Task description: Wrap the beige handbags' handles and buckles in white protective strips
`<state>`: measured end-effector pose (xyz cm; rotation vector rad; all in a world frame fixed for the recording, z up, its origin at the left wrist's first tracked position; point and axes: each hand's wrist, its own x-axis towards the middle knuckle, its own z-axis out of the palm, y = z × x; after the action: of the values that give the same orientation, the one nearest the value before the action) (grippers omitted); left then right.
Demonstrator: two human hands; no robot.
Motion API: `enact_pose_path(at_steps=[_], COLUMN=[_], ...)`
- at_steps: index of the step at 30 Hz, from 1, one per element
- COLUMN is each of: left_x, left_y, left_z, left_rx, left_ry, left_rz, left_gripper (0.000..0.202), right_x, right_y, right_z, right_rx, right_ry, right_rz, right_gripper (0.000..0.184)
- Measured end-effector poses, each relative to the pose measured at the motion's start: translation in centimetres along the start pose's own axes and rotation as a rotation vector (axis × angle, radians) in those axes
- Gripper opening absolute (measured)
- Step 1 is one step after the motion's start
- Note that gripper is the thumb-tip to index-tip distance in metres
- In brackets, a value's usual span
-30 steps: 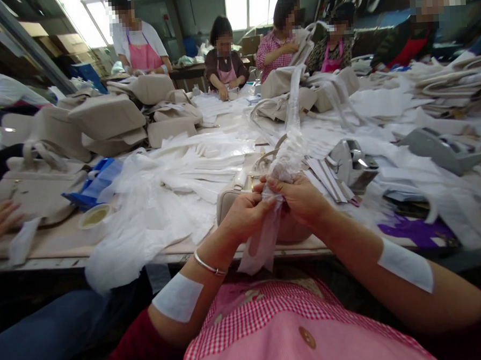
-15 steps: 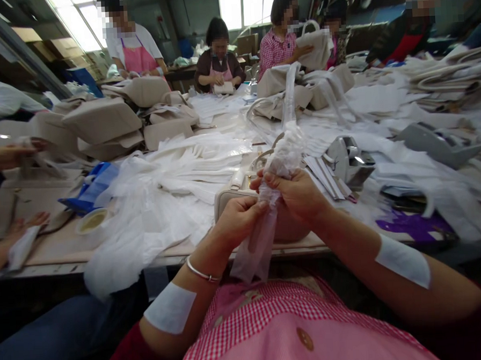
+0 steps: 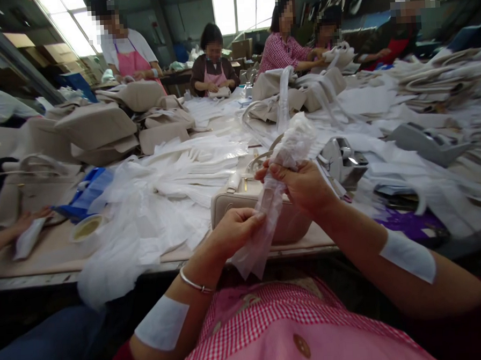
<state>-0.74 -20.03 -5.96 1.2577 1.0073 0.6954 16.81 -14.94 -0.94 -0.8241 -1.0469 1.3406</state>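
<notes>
My right hand (image 3: pixel 303 185) is closed round a thin clear plastic sleeve (image 3: pixel 282 161) that is bunched up above the fingers. Lower down, my left hand (image 3: pixel 233 231) pinches the loose tail of the same sleeve, which hangs toward my lap. Just behind both hands a beige handbag (image 3: pixel 248 206) stands at the near edge of the table (image 3: pixel 46 254), its handle rising toward the sleeve. Whether the sleeve covers a strap I cannot tell.
Loose white wrapping paper (image 3: pixel 157 206) and plastic lie left of the bag. A tape roll (image 3: pixel 85 228) and a blue packet (image 3: pixel 85 191) sit farther left, near another person's hand (image 3: pixel 28 220). A grey tape dispenser (image 3: pixel 342 161) stands to the right. Beige bags (image 3: pixel 96 126) pile up behind; several people work across the table.
My hands have moved apart: the left slid down the sleeve's tail, the right rose a little with the bunched part. The neighbour's hands on the left have shifted.
</notes>
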Motion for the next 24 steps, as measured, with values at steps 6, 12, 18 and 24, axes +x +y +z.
enact_pose_path(at_steps=[6,12,18,24], left_x=[1.2,0.5,0.2,1.0], left_y=[0.8,0.4,-0.1,0.7], left_z=[1.2,0.7,0.5,1.2], left_rx=[-0.098,-0.146,-0.091,-0.08], left_ry=[0.107,-0.036,0.04,0.068], left_rz=[0.105,0.037,0.015,0.065], left_gripper=[0.038,0.048,0.049,0.042], right_x=[-1.5,0.0,-0.1,-1.2], right_y=[1.6,-0.8,-0.2,0.9], right_z=[0.9,0.1,0.2,0.4], right_rx=[0.053,0.06,0.06,0.055], right_ry=[-0.009,0.026,0.028,0.046], right_rz=[0.101,-0.02,-0.001,0.067], right_gripper=[0.033,0.028,0.025,0.032])
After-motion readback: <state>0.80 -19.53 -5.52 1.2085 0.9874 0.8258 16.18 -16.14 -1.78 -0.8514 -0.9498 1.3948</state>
